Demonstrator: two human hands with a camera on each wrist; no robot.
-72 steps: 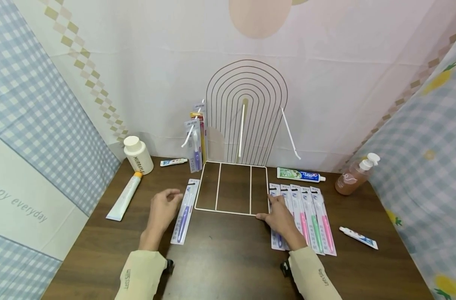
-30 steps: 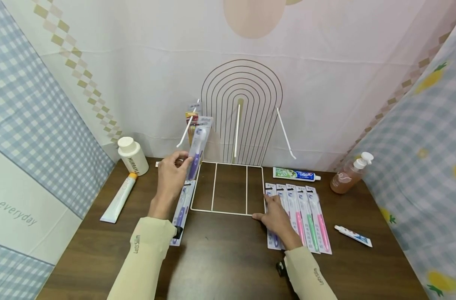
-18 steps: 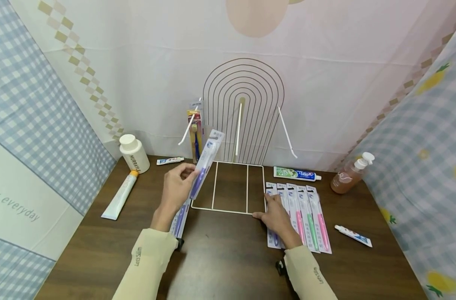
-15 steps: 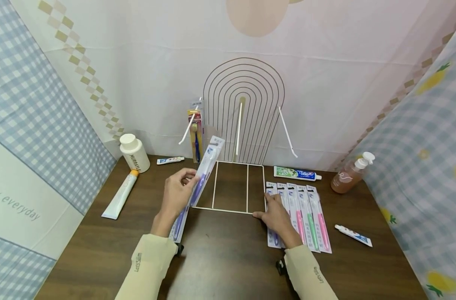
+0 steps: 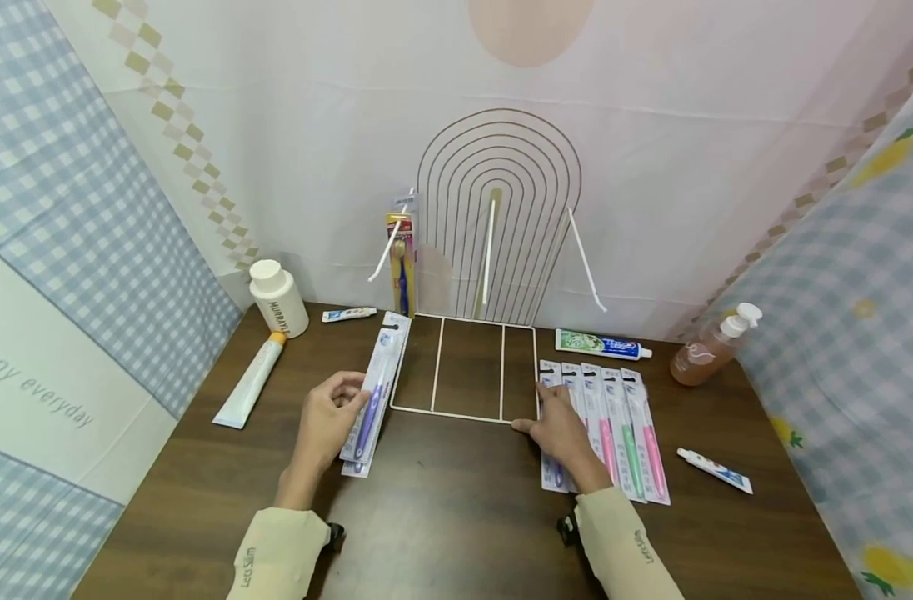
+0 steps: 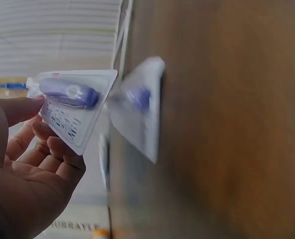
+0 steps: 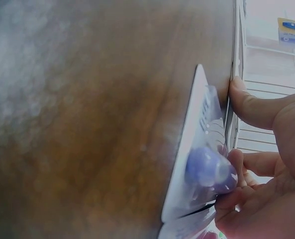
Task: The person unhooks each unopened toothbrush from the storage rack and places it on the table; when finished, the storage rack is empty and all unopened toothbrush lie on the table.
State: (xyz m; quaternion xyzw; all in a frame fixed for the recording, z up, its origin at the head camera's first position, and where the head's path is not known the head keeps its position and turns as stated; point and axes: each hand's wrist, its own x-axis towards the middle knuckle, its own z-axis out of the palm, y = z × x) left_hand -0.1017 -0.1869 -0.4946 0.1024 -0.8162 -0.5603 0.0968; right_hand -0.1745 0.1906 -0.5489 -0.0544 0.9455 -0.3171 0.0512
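My left hand pinches a packaged purple toothbrush between thumb and fingers, just left of the white wire display rack. Below it, mostly covered in the head view, another packaged purple toothbrush lies on the table; the left wrist view shows a gap between the two. My right hand holds the rack's front right corner, thumb on the front bar and fingers by the side bar. Its bent fingers also lie over a packaged purple toothbrush. A yellow-and-red toothbrush pack hangs from the rack's left prong, another pack behind it.
Right of the rack lie several packaged toothbrushes, a green-and-blue toothpaste tube and a small tube. A pump bottle stands beyond. At left are a white bottle, a large tube and a small tube.
My left hand has taken the front purple toothbrush pack off the left prong and brought it down over the pack on the table. The right hand has stayed at the rack's corner.
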